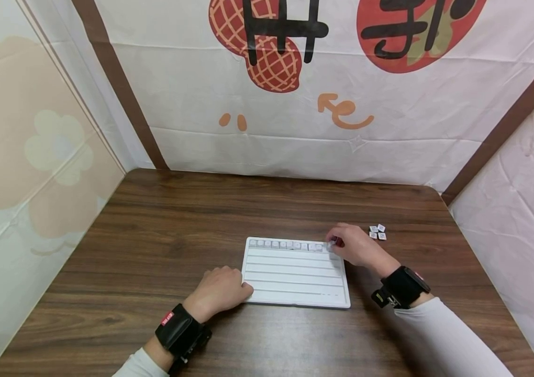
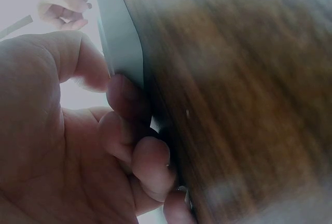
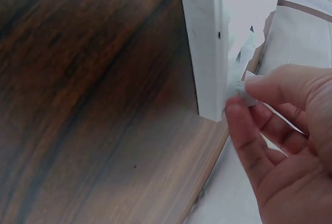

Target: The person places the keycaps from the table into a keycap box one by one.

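Observation:
A white keyboard base [image 1: 297,272] lies on the table, ridged in rows, with a line of white keycaps [image 1: 282,244] along its far row. My left hand [image 1: 220,290] grips the base at its near left corner, thumb over the top. In the left wrist view the curled fingers [image 2: 150,162] lie against the edge. At the far right corner my right hand [image 1: 354,245] pinches a small white keycap [image 3: 250,90] between thumb and fingertips, right above the end of the row. Several loose keycaps [image 1: 377,232] lie just beyond that hand.
The brown wooden table [image 1: 177,220] extends around the base. A printed white cloth [image 1: 295,152] hangs along its far edge, with more cloth at the left and right sides. Each wrist wears a black strap with a camera.

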Available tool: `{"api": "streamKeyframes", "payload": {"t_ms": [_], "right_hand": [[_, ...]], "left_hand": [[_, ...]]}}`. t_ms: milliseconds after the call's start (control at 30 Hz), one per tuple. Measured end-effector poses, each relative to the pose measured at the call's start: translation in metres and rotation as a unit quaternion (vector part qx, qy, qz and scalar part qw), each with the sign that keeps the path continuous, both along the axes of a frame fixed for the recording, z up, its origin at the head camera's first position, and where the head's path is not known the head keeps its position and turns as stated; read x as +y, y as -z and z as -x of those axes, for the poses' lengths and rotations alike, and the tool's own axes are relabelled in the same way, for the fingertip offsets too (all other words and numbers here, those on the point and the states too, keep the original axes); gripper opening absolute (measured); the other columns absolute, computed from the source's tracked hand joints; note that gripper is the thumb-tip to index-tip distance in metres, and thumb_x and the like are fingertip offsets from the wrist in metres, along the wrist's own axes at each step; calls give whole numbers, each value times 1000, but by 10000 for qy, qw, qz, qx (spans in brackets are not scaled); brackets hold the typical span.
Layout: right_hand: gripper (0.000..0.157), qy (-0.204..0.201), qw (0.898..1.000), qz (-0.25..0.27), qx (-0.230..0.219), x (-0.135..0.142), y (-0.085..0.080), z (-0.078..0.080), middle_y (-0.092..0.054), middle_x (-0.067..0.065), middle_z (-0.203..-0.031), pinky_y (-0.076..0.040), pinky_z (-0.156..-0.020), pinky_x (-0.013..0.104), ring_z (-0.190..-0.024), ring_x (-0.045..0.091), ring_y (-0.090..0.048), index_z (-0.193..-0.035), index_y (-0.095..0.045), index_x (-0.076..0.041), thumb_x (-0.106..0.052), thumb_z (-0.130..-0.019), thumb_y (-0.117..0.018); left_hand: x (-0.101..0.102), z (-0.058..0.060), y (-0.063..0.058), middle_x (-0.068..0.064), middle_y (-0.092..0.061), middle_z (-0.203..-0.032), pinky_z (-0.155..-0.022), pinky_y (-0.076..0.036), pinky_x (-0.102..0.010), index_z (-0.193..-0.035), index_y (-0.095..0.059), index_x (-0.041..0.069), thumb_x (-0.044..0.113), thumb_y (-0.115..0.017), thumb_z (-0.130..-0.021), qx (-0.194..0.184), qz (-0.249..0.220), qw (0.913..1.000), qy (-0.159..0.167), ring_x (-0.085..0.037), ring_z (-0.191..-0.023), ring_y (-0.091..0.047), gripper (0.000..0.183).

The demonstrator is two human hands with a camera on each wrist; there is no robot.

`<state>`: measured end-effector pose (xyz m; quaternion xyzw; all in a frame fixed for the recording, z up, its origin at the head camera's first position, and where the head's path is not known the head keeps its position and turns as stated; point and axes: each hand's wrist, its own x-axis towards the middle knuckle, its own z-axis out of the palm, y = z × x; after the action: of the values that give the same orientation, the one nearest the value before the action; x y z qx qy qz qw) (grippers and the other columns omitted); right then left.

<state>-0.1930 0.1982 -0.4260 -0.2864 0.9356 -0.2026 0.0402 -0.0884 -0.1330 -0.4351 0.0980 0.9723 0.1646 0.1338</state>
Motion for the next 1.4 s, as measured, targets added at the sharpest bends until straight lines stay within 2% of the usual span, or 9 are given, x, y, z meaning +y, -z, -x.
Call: {"api": "streamKeyframes", "payload": {"t_ms": [367,700,967,1400], "right_hand": [[17,24,10000,-57,-48,-3,3,-4,-62,2,-92,-50,-72,32,-82,14,-58,-101,-71,-5,1,-86,-72],[18,-155,9995,-258,-48,-7,1,-6,-61,1,-91,-50,-71,30,-82,12,-57,-101,-72,-5,2,-85,-72],[20,-196,9996,-201,21,-10,4,-7,-62,3,-94,-50,-73,30,-83,13,-57,-105,-71,-4,1,-86,-72],[17,-237,9996,-156,11,-16,2,-7,-60,2,-92,-49,-71,29,-80,11,-54,-103,-70,-4,-2,-87,-73]], "left_hand": [[0,0,2,4,-36,-56,-63,-36,-42,-52,-39,17,27,-57,-85,9,12,10000,34,-17,-55,-38,38],[-1,1,2,4,-37,-57,-63,-36,-41,-53,-41,16,28,-57,-85,-26,-11,10000,15,-17,-56,-40,37],[-1,1,1,3,-37,-57,-64,-36,-42,-54,-42,16,28,-57,-85,-62,-14,10000,-6,-18,-56,-40,36],[-1,0,1,4,-35,-57,-65,-35,-42,-53,-40,17,27,-56,-85,-58,-34,10000,-24,-17,-56,-36,37]]}}
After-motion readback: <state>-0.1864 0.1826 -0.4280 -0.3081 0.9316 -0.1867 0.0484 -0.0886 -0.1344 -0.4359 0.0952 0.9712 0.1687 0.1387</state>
